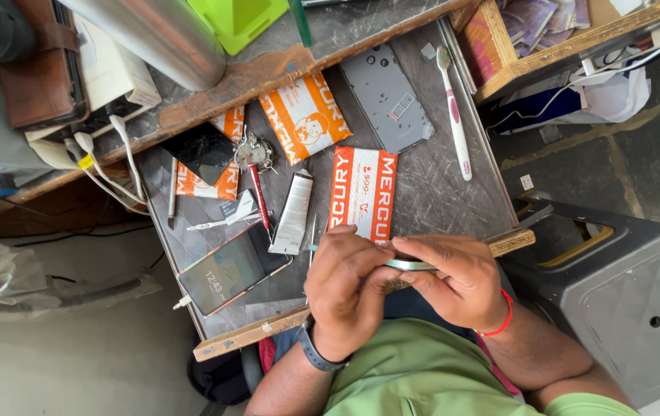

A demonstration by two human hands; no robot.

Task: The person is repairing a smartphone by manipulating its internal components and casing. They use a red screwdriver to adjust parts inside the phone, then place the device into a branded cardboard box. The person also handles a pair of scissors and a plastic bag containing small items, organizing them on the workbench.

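Watching from the head camera, I am seeing both hands meeting over the near edge of the tray (453,196). The left hand (345,289) and the right hand (457,281) are both closing their fingers on a thin phone (411,265), seen edge-on between them, just above the tray's wooden rim. Lying on the tray beyond the hands are an orange packet (362,192), a metal tube (293,213), a second phone (230,271) with its screen lit, and a toothbrush (453,112).
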